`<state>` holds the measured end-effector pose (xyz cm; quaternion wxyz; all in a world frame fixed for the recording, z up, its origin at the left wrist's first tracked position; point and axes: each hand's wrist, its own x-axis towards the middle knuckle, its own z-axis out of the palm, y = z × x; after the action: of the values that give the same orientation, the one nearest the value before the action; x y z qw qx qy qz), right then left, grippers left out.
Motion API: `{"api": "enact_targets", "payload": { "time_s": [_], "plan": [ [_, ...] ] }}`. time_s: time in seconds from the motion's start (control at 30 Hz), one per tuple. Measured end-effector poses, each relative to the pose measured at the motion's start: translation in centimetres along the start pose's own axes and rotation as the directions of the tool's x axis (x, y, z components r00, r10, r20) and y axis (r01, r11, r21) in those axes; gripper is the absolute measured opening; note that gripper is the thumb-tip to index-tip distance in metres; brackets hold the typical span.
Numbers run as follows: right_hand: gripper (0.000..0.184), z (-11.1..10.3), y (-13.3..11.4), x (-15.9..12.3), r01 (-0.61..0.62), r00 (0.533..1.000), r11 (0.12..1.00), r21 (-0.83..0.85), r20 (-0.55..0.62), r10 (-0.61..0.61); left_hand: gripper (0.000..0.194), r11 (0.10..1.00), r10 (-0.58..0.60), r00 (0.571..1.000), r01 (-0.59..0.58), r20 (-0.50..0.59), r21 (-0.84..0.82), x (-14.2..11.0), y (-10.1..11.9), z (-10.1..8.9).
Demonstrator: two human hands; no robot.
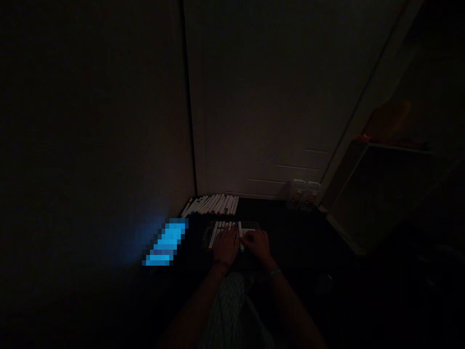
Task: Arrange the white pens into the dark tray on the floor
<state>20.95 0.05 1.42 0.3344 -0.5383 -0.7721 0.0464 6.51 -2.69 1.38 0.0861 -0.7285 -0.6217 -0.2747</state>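
A row of white markers (pixel 214 236) lies side by side in a flat tray-like case (pixel 250 225) on the dark table. My left hand (pixel 225 246) rests over this row, its fingers stretched out across the markers. One white marker (pixel 240 230) lies just right of those fingers, pointing away from me. My right hand (pixel 258 245) pinches this marker near its closer end, fingers curled. Dim light hides the fingertips and most detail of the case.
More white markers (pixel 214 204) lie in a loose row at the table's back left. A glowing, blurred screen (pixel 167 242) is at the left. Two clear plastic packages (pixel 305 195) stand against the wall (pixel 254 121). A shelf unit (pixel 348 194) rises at the right.
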Motion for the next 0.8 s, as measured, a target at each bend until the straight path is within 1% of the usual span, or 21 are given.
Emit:
{"api": "enact_targets", "payload": {
  "time_s": [0.1,0.27,0.37,0.57,0.8],
  "plan": [
    [0.025,-0.08,0.01,0.01,-0.004,1.0,1.0,0.004,0.008,0.004,0.04,1.0,-0.012,1.0,0.013,-0.008,0.004,-0.03,0.13,-0.06],
    [0.024,-0.03,0.09,-0.02,0.015,1.0,1.0,0.014,-0.008,-0.014,0.04,1.0,0.012,1.0,-0.012,-0.018,-0.003,-0.07,0.04,-0.01],
    [0.025,-0.02,0.09,0.0,0.003,1.0,1.0,0.011,-0.002,-0.003,0.04,1.0,0.021,1.0,-0.021,-0.023,-0.007,-0.04,-0.05,0.1],
    [0.026,-0.21,-0.11,0.04,-0.016,1.0,0.999,0.045,-0.006,0.016,0.041,1.0,-0.004,1.0,0.004,-0.007,0.008,-0.02,-0.08,0.32],
    [0.026,0.13,0.23,0.05,-0.002,1.0,0.998,0.069,-0.027,0.004,0.042,1.0,0.013,1.0,-0.013,-0.004,0.0,-0.08,-0.17,0.33]
  ]
}}
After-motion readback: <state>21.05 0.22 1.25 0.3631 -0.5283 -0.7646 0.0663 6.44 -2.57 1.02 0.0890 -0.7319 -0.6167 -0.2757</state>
